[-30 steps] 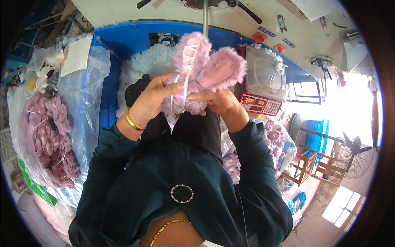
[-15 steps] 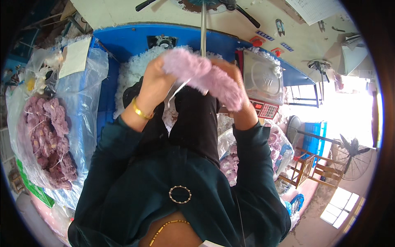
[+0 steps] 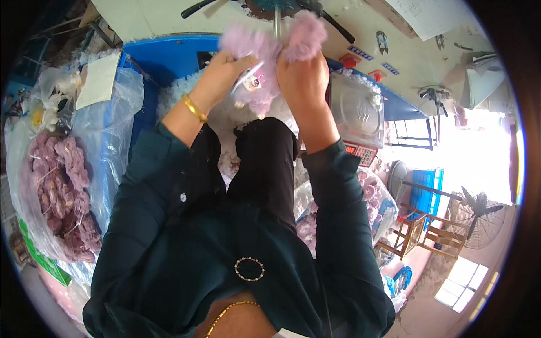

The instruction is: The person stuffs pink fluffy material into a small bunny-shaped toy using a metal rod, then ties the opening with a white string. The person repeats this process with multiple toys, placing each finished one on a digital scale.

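Note:
Up by the metal tube (image 3: 276,22) I hold a fluffy pink-purple plush toy (image 3: 260,93) in both hands. Its small doll-like face, with a painted eye, hangs down between my hands. My left hand (image 3: 221,74) is closed on the left part of it, and a white strip runs beside those fingers. On the other side my right hand (image 3: 304,81) is closed round a fluffy part that sticks up above the fist. The plush's upper left edge is smeared by motion.
White stuffing (image 3: 174,93) lies inside the blue bin (image 3: 169,53). At left, a clear plastic bag (image 3: 115,107) holds limp purple plush pieces (image 3: 62,191). A scale with a red keypad (image 3: 366,156) stands at right, above another bag of pink plush (image 3: 372,191). Snips (image 3: 382,42) lie on the panel.
Both hands have moved up, toward the tube, with the plush toy. It has turned, so its face now shows, and my right fist now shows below the upright fluffy part.

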Demonstrator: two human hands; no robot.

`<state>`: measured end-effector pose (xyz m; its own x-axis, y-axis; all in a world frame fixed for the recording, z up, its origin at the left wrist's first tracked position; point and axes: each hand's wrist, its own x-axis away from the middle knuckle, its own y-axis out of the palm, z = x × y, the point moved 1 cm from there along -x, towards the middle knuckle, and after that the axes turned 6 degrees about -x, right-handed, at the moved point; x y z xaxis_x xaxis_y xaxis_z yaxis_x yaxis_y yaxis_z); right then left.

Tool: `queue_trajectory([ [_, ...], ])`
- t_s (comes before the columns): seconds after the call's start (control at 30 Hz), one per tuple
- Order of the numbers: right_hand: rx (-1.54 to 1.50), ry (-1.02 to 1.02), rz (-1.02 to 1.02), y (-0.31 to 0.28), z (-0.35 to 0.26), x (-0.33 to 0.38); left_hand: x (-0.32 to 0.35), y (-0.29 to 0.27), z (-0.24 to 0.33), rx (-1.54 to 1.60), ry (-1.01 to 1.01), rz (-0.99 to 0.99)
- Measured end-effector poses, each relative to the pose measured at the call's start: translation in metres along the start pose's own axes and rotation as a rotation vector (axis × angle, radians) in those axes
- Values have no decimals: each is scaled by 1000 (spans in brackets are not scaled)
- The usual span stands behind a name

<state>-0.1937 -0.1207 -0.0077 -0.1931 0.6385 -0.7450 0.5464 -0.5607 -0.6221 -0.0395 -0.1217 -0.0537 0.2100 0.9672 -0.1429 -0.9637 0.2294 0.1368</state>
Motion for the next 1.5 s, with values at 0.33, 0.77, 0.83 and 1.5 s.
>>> queue_trajectory([
  [0.33,-276,120,-63,20,32,-3,16,-11,-6,231,-226,-65],
  [0.77,-922,195,-178,-8,31,48,49,16,26,-978,693,107],
  [0.83,-811,170,90,11,28,57,46,27,21,-1069,688,156],
  [1.5,-992,684,24,-11,-25,5,70,32,26,-884,483,285],
])
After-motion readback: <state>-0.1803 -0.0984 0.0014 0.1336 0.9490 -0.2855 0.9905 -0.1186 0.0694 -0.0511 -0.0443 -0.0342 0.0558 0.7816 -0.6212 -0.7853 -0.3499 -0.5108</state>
